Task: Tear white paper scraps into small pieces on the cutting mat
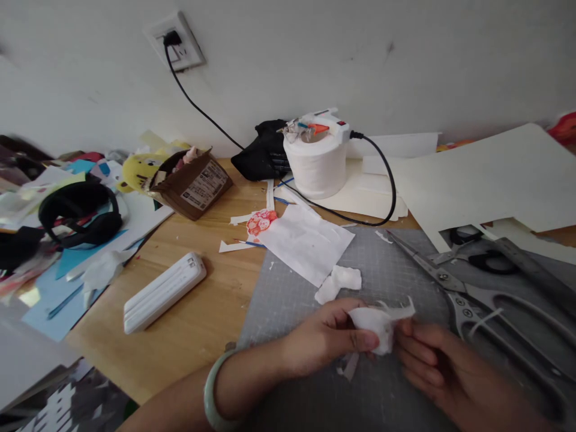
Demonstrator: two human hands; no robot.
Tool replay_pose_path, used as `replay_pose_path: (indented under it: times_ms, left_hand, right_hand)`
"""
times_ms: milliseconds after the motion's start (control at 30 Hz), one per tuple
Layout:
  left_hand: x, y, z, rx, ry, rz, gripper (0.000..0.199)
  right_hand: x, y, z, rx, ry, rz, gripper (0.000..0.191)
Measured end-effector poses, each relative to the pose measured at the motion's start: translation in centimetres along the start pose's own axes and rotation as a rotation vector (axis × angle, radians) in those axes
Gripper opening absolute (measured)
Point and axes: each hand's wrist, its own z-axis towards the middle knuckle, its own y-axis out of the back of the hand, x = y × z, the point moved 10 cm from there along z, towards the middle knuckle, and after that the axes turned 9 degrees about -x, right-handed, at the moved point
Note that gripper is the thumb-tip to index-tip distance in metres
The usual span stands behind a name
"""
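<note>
Between my two hands, above the grey cutting mat (279, 300), is a small white crumpled piece (375, 324) with thin strips sticking out at its upper right. My left hand (333, 336) pinches it between thumb and fingers. My right hand (432, 354) has its fingers curled against the piece's right edge. Just beyond my hands lies another white scrap (339, 282). A white sheet of paper (306, 240) with a red drawing (261, 223) at its corner lies behind that.
Large metal scissors (445, 279) and black-handled scissors (490, 261) lie on the right. A white roll (315, 168) stands at the back beside a black cable (391, 180). Leftward are a white power strip (164, 294), a cardboard box (193, 183) and a black headset (81, 210).
</note>
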Motion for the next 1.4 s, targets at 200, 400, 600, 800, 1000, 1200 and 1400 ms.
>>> replay_pose_path:
  times_ms: [200,400,600,800,1000,1200,1400]
  left_hand:
    - [-2.6,1.7,-0.2,-0.212,-0.315,0.114,0.026]
    - [-1.1,0.9,0.0,-0.124,-0.138,0.000,0.033]
    - [-0.1,0.6,-0.1,-0.105,-0.045,-0.005,0.037]
    - [0.4,-0.4,-0.2,-0.005,-0.037,-0.013,0.033]
    - [-0.9,-1.4,-0.4,0.065,-0.125,0.008,0.025]
    - [-0.8,-1.2,-0.4,0.072,-0.148,0.284,0.038]
    - [-0.5,-2.1,-0.8,0.169,-0.215,0.514,0.052]
  right_hand:
    - [-1.3,-0.3,0.8,0.093,-0.060,0.118,0.024]
    - [-1.4,-0.4,0.3,0.050,-0.065,-0.009,0.032]
    - [0.0,0.1,-0.8,-0.045,0.049,-0.216,0.036]
    - [0.1,0.6,-0.6,-0.109,0.053,-0.131,0.034]
    - [0.6,0.3,-0.8,-0.120,0.036,-0.123,0.022]
    - [-0.3,0.4,-0.4,-0.101,0.085,-0.202,0.022]
    - [-0.1,0.2,-0.4,-0.063,0.109,-0.336,0.019]
